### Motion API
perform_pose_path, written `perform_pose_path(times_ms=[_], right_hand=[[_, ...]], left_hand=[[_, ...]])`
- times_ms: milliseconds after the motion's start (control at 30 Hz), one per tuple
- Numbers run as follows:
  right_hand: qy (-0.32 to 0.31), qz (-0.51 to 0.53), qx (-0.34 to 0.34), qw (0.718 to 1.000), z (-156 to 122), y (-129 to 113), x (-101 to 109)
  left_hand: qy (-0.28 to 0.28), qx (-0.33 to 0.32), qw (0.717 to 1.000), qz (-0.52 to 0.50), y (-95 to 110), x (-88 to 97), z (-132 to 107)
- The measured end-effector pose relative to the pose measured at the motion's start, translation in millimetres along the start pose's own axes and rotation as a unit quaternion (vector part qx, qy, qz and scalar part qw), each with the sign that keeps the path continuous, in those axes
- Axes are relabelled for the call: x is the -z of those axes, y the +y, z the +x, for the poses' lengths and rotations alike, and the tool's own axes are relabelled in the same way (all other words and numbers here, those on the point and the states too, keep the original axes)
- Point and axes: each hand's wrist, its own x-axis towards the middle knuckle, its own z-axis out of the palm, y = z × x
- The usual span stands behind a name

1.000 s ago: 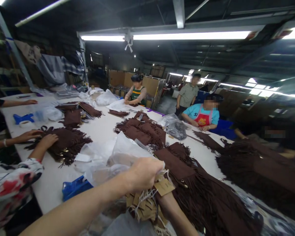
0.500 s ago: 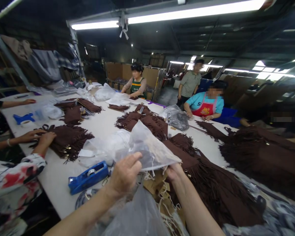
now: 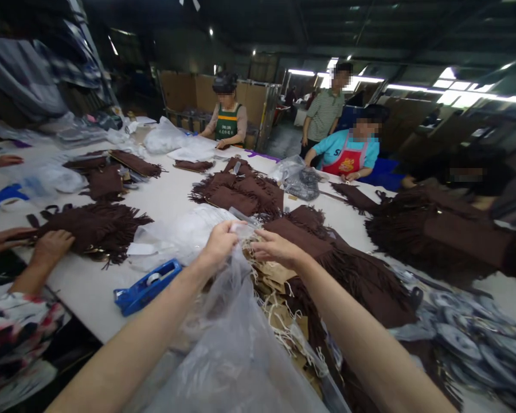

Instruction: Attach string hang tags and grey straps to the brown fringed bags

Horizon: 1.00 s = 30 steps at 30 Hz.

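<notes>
My left hand [image 3: 218, 244] is closed in a pinch on the edge of a small clear plastic bag [image 3: 242, 230]. My right hand [image 3: 275, 249] pinches the same bag from the other side, fingers together. Both hands hover over a heap of brown paper tags with white strings [image 3: 279, 292]. A larger clear plastic bag [image 3: 236, 355] lies under my forearms. Dark brown fringed suede pieces [image 3: 361, 275] lie just right of my hands.
A blue tape dispenser [image 3: 146, 285] lies on the white table [image 3: 167, 201] left of my arm. More brown fringed pieces [image 3: 92, 226] and plastic bags [image 3: 180, 232] cover the table. A co-worker's hands [image 3: 47, 246] rest at the left; other people work at the far side.
The camera tilted down. My hands came together, and the small clear bag that stood spread between them is now pinched close between both hands above the tags.
</notes>
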Motion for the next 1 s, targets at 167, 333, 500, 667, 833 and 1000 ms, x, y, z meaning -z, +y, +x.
perform_pose_path(times_ms=[167, 333, 500, 667, 833, 1000], right_hand=[[-0.042, -0.096, -0.046, 0.993, -34, -20, 72], [-0.046, -0.200, -0.086, 0.975, -83, 41, 85], [-0.064, -0.250, 0.007, 0.966, -111, 105, 39], [-0.045, -0.404, 0.075, 0.911, -107, 108, 35], [0.030, -0.219, 0.128, 0.967, -73, 59, 67], [-0.057, 0.139, 0.060, 0.987, -27, 47, 55]], left_hand=[[0.032, 0.001, 0.992, -0.124, 31, 50.3, 29], [0.031, -0.052, 0.989, -0.138, 81, 77.0, 28], [0.018, -0.039, 0.993, -0.109, 88, 81.5, 29], [0.013, -0.023, 0.992, -0.126, 75, 87.9, 35], [0.010, -0.012, 0.990, -0.143, 85, 86.0, 31], [-0.001, -0.007, 0.985, -0.174, 103, 65.1, 22]])
